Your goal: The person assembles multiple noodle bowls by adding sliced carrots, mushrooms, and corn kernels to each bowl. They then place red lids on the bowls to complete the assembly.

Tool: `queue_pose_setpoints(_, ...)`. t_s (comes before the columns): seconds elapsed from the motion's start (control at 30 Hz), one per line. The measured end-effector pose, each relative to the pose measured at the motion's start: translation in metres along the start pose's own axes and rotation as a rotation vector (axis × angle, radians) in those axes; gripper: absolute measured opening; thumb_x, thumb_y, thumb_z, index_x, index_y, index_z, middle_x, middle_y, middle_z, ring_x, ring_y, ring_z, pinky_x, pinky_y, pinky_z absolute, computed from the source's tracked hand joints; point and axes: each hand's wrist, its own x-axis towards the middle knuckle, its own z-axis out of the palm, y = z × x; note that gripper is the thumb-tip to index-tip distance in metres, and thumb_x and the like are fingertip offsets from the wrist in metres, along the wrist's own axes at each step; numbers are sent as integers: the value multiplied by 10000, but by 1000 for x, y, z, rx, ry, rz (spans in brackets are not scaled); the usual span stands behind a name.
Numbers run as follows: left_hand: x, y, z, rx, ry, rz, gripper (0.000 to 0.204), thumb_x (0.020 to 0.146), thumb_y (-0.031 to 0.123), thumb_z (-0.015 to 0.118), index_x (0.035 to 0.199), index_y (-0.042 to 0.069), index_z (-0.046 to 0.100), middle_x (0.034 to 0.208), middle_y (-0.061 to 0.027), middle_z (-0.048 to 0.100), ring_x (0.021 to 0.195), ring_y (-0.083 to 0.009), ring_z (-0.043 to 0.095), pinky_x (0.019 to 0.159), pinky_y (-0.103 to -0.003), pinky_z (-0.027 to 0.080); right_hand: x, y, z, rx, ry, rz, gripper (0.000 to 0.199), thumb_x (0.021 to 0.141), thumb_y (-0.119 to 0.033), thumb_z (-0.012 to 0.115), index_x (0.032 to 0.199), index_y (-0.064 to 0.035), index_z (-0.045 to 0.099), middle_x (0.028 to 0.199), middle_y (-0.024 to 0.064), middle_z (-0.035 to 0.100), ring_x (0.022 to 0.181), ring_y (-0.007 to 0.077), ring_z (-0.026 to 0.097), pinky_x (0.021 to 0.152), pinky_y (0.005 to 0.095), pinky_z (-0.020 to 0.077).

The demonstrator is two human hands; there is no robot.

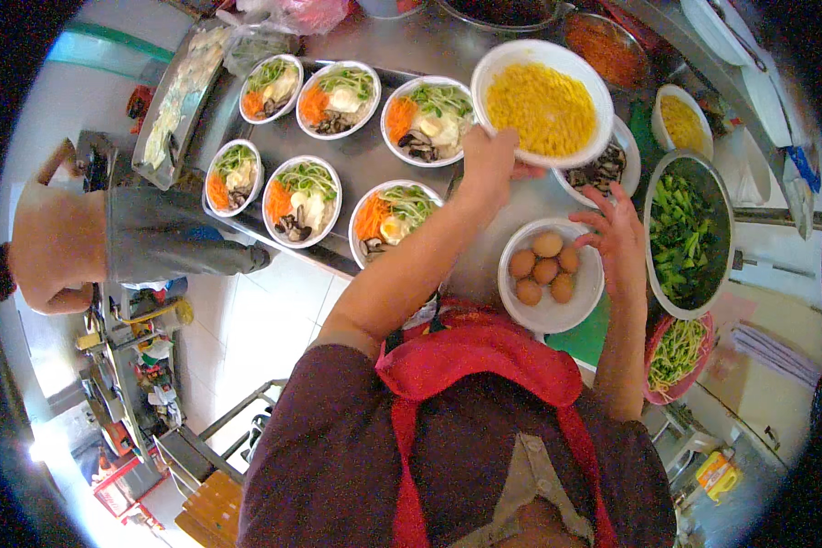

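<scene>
Left fingers (pixel 486 155) grip rim of white bowl of yellow corn (pixel 543 102); right fingers (pixel 603 210) spread loose, holding nothing, above bowl of brown eggs (pixel 548 315).

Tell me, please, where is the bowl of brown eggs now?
In the head view, the white bowl of brown eggs sits on the counter right of centre, just beside the right hand, between the bowl of greens and the nearest filled bowl.

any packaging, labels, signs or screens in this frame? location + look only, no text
No signs or screens show.
Pink plastic bag: top edge, crumpled, behind the tray of filled bowls.
Clear plastic bag: beside the pink one, holding something green.
Yellow pack: lower right, small, boxy, with red; too small to tell more.
</scene>
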Motion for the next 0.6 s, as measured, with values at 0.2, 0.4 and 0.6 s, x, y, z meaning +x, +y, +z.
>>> queue_pose_setpoints(0.2, -93, 12, -39, 375, -53, 178, 471, 733, 28, 490, 1183, -48, 373, 959, -175, 581, 752, -269, 623, 513, -314, 544, -6, 17, 20, 9, -122, 142, 435, 738, -38, 526, 1157, 35, 434, 1041, 133, 569, 822, 200, 595, 594, 302, 498)
queue_pose_setpoints(0.4, -137, 39, -99, 709, -48, 418, 717, 720, 93, 629, 1315, -6, 240, 1206, -188, 417, 1089, -226, 462, 845, -353, 442, -42, 31, 54, 85, -142, 158, 370, 712, 9, 493, 1077, 61, 477, 830, 136, 607, 533, 210, 588, 360, 291, 459)
queue_pose_setpoints(0.6, -141, 64, -163, 114, 203, 210, 536, 907, 324, 437, 1314, 10, 286, 1269, -137, 426, 1141, -230, 439, 969, -369, 345, -53, 40, 148, 17, -490, 146, 303, 777, -42, 509, 1076, 2, 489, 873, 103, 612, 631, 159, 592, 415, 265, 479)
